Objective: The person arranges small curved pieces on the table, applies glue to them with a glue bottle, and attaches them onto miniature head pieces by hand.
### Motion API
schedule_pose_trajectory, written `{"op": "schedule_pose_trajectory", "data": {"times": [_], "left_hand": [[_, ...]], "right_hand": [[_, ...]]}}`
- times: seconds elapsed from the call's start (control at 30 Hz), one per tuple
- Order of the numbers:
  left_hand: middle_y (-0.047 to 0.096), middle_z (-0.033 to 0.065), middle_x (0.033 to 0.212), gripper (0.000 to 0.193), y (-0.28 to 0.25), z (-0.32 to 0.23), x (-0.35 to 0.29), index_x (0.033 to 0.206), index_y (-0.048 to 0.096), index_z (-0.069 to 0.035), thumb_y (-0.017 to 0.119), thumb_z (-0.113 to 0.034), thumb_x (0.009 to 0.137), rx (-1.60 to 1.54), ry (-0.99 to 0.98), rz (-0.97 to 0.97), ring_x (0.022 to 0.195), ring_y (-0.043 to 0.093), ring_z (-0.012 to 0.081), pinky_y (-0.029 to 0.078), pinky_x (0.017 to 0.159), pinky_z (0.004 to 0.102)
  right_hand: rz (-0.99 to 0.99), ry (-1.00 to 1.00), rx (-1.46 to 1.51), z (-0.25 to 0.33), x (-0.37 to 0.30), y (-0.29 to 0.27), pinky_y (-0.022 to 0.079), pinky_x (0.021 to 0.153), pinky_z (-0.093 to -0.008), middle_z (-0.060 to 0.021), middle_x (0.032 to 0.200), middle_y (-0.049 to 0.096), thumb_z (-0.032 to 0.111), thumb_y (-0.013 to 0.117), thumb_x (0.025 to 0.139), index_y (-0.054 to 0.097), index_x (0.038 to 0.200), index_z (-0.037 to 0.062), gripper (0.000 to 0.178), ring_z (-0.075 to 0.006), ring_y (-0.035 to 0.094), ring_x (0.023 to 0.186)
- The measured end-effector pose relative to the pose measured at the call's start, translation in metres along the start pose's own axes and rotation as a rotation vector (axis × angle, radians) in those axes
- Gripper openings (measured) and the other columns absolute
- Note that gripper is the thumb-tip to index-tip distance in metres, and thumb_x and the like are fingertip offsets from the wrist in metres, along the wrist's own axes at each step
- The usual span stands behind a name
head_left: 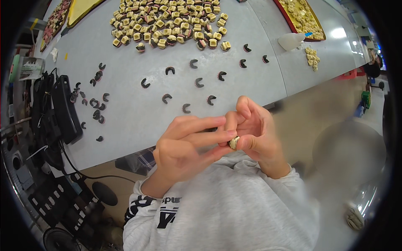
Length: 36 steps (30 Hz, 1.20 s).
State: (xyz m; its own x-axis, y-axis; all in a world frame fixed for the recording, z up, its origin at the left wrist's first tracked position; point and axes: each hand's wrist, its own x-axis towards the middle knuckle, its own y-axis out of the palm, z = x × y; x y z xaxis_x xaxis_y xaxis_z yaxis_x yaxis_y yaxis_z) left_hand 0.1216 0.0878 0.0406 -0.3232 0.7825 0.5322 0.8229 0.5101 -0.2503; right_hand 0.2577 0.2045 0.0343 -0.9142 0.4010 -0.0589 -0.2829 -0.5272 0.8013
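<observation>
Several dark horseshoe-shaped pieces (96, 105) lie clustered at the left of the frame, on a pale grey table (130, 125), just beside a long black box (67, 109) with a cable (79, 172) trailing below it. Above them, at the upper left, I can see part of a yellow tray (81, 11). Moving right, more dark arches (166, 98) are spread out singly across the middle of the table, with a thick pile of cream-and-dark blocks (167, 31) at the top centre.

Below those arches, near the centre of the frame, the person's left hand (182, 144) comes in with its fingers stretched toward the right. It meets the right hand (261, 136), and the two are together, clamped on one small cream piece (233, 142). That piece sits between them, at the left hand's fingertips and against the right thumb, held up in front of a grey sweatshirt (238, 205); much of it is hidden by the fingers.

Farther right, at the upper right, a white bottle (291, 42) stands near a red-rimmed tray (315, 40) of yellowish pieces, with a little cream heap (312, 58) just below.
</observation>
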Motion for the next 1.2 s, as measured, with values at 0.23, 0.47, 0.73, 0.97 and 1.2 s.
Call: {"op": "schedule_pose_trajectory", "data": {"times": [0.23,0.47,0.73,0.97,1.2], "left_hand": [[0.067,0.0076,0.1,0.048,-0.004,0.008,0.004,0.1,0.058,-0.007,0.084,-0.006,0.059,0.275,0.013,-0.425,0.089,0.057,0.0243,0.046,0.073,0.0313],[0.068,0.0053,0.092,0.043,-0.014,0.014,0.001,0.1,0.058,-0.008,0.08,-0.003,0.063,0.594,-0.166,-0.054,0.086,0.054,0.0201,0.044,0.072,0.0305],[0.067,0.0035,0.089,0.036,-0.017,0.013,-0.002,0.097,0.058,-0.006,0.075,0.003,0.067,0.573,-0.251,-0.089,0.081,0.051,0.0214,0.045,0.072,0.0316],[0.065,0.0028,0.086,0.039,-0.018,0.014,0.0,0.098,0.057,-0.006,0.077,0.002,0.065,0.665,-0.233,-0.044,0.08,0.052,0.022,0.046,0.069,0.0321],[0.067,0.0038,0.085,0.046,-0.016,0.026,-0.005,0.093,0.045,-0.008,0.078,0.004,0.063,0.532,-0.17,-0.09,0.082,0.051,0.0165,0.045,0.066,0.0262]], "right_hand": [[-0.518,-0.602,-1.301,0.039,-0.016,-0.023,0.048,0.075,-0.027,-0.0128,0.092,0.066,-0.011,0.066,0.075,0.055,0.1,-0.0028,0.028,-0.0156,0.06,0.08],[-0.815,-0.646,-1.723,0.06,-0.019,-0.06,0.046,0.068,-0.0239,-0.0081,0.089,0.067,-0.002,0.069,0.076,0.064,0.095,-0.0008,0.02,-0.013,0.058,0.073],[-1.082,-0.845,-1.79,0.102,-0.022,-0.091,0.046,0.067,-0.0243,-0.0069,0.091,0.064,0.007,0.071,0.079,0.065,0.098,0.0018,0.021,-0.012,0.056,0.074],[-1.18,-0.572,-1.777,0.15,-0.027,-0.139,0.046,0.067,-0.0238,-0.0035,0.089,0.064,0.015,0.071,0.081,0.065,0.1,0.0033,0.023,-0.0095,0.056,0.075],[-1.127,-0.719,-1.776,0.149,-0.038,-0.153,0.047,0.075,-0.0228,-0.0086,0.104,0.063,0.008,0.061,0.087,0.058,0.111,-0.0025,0.026,-0.0133,0.059,0.088]]}}
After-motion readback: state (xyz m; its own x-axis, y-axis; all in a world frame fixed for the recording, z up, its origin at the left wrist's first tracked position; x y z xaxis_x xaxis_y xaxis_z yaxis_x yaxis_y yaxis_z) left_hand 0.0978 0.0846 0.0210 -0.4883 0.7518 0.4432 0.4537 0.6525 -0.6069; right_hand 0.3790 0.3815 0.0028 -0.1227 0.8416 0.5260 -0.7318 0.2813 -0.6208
